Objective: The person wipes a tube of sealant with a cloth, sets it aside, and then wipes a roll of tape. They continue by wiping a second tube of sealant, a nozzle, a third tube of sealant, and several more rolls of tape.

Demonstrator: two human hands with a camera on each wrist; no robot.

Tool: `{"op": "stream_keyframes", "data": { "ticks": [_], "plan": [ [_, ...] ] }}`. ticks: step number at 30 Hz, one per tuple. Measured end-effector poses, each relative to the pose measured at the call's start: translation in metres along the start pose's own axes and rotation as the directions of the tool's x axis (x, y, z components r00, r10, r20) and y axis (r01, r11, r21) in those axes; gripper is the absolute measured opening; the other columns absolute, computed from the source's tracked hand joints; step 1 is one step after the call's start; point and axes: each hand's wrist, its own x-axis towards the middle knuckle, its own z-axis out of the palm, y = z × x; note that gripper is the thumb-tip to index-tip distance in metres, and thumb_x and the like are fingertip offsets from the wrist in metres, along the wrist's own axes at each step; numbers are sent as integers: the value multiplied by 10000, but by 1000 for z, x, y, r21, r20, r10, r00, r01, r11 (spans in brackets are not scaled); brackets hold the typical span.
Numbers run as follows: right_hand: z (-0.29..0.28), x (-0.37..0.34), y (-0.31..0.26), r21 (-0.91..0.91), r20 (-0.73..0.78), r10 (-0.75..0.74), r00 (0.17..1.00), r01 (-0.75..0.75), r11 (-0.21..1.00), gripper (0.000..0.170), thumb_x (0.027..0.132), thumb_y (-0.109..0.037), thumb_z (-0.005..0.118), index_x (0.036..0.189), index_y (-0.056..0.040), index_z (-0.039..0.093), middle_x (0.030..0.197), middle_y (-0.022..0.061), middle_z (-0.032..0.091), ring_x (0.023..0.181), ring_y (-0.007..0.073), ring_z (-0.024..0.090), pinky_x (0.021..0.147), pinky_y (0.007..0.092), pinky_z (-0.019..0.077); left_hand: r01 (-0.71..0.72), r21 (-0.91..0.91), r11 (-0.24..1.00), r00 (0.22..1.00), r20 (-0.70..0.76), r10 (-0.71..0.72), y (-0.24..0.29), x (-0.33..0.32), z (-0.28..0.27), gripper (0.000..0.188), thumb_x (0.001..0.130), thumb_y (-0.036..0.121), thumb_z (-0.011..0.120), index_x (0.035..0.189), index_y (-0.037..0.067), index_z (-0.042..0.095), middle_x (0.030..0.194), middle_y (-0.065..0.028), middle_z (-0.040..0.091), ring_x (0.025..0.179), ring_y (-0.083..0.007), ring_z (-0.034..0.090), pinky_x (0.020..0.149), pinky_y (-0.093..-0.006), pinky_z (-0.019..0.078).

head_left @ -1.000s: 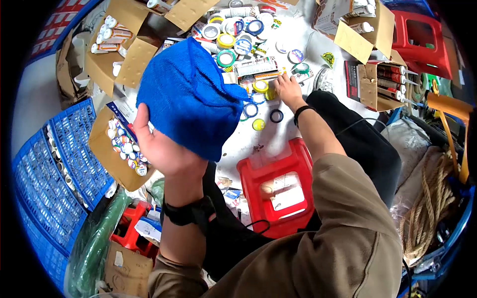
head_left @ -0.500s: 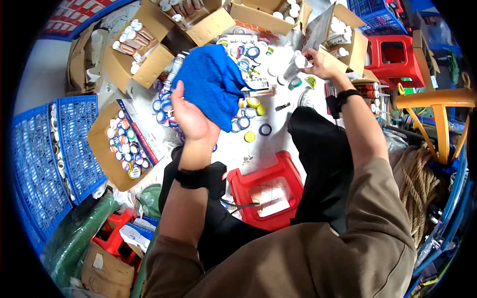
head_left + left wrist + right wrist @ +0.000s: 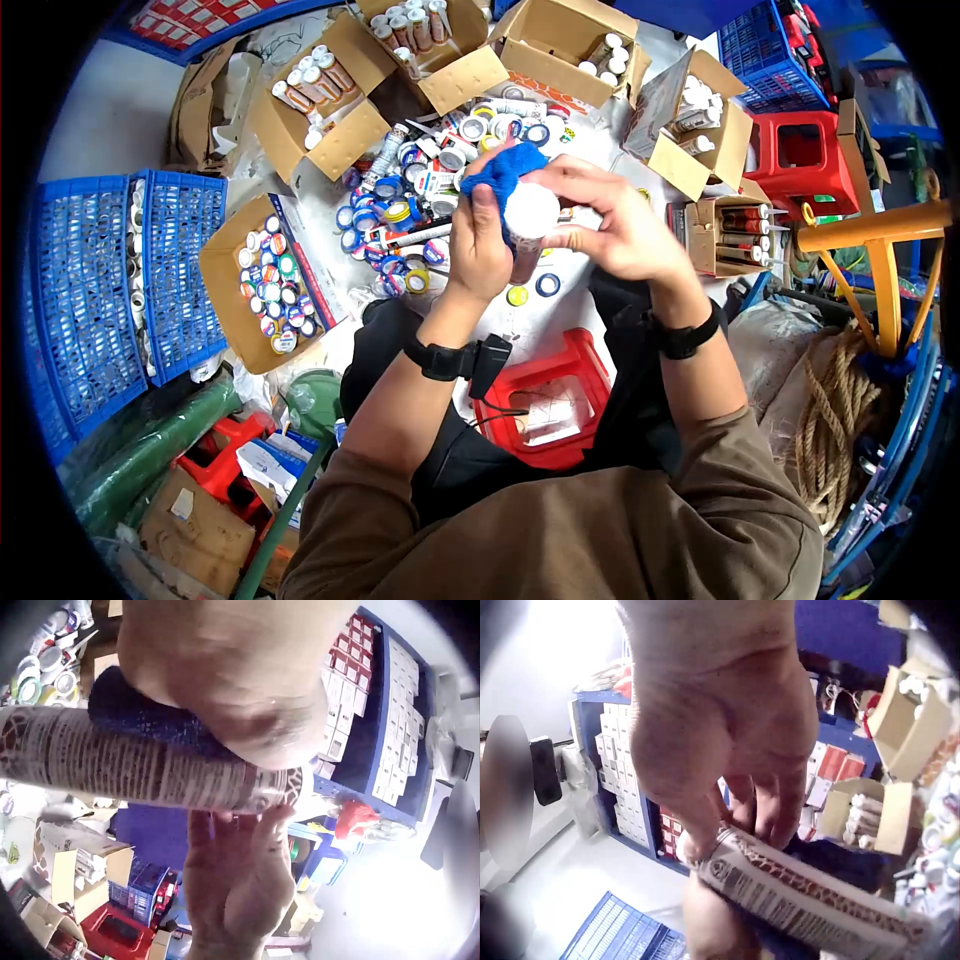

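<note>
Holding: left hand (image 3: 482, 245), curled round the cloth, thumb laid against it; right hand (image 3: 628, 228), fingers and thumb closed on the tube near its white end.

Cloth (image 3: 500, 168), blue, bunched, between the left hand and the tube, pressed against the tube's side.

Tube (image 3: 526, 262), one, printed label with brown patterned bands, held between both hands above the white surface (image 3: 590, 325), white end toward the head camera.

Straps, black, one per wrist: left (image 3: 440, 360), right (image 3: 690, 335).

Yellow roll (image 3: 517, 296) and dark blue roll (image 3: 547, 285), side by side on the white surface, beyond the near stool.

Near stool (image 3: 590, 375), red, between the person's legs.

Tape rolls, many, heaped with further tubes left of and beyond the hands.

Carton of rolls (image 3: 225, 268), cardboard, open, left of the heap.

Cartons of tubes, cardboard, open, in an arc: upper left (image 3: 345, 142), top (image 3: 480, 76), top centre (image 3: 540, 70), right (image 3: 676, 166), far right (image 3: 705, 236).

Outer right: far stool (image 3: 830, 185), red; rope (image 3: 838, 440), coiled.

Outer left: crates (image 3: 85, 290), blue, slatted.
</note>
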Motion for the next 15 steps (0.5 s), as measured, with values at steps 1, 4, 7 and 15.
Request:
{"op": "stream_keyframes", "data": {
  "ticks": [1, 4, 7, 15],
  "plan": [
    [7, 0, 8, -30, -15, -68, 998, 68, 997, 442, 810, -99, 725, 1220, 12, 599, 1117, 153, 614, 1025, 307, 619, 907, 379, 501, 5, 253, 967, 998, -63, 11, -16, -7, -6, 539, 1066, 413, 317, 1325, -39, 457, 1239, -196, 579, 1064, -297, 604, 924, -398, 469],
    [20, 0, 26, 78, -28, 119, 993, -116, 990, 479, 832, -92, 731, 1270, 17, 573, 1131, 118, 584, 1067, 232, 598, 910, 338, 506, 260, 357, 897, 952, -250, -177, -10, -8, -5, 493, 1070, 384, 325, 1176, -43, 546, 1039, -210, 642, 853, -312, 637, 726, -404, 511],
    [25, 7, 42, 177, -57, 109, 992, -97, 979, 450, 840, -31, 706, 1268, 7, 572, 1137, 108, 569, 1075, 226, 602, 921, 324, 515, 266, 192, 945, 930, -309, -199, -22, -5, -2, 521, 1069, 422, 323, 1121, -26, 584, 996, -156, 663, 885, -244, 637, 765, -361, 499],
    [10, 17, 77, 643, -106, 49, 993, 31, 765, 468, 902, -54, 668, 1343, 25, 532, 1258, 76, 581, 1162, 176, 563, 977, 324, 469, 260, -47, 965, 952, -154, -264, -28, 1, -3, 525, 1071, 413, 328, 1286, -29, 512, 1162, -107, 615, 1029, -158, 577, 928, -303, 451]
  ]
}}
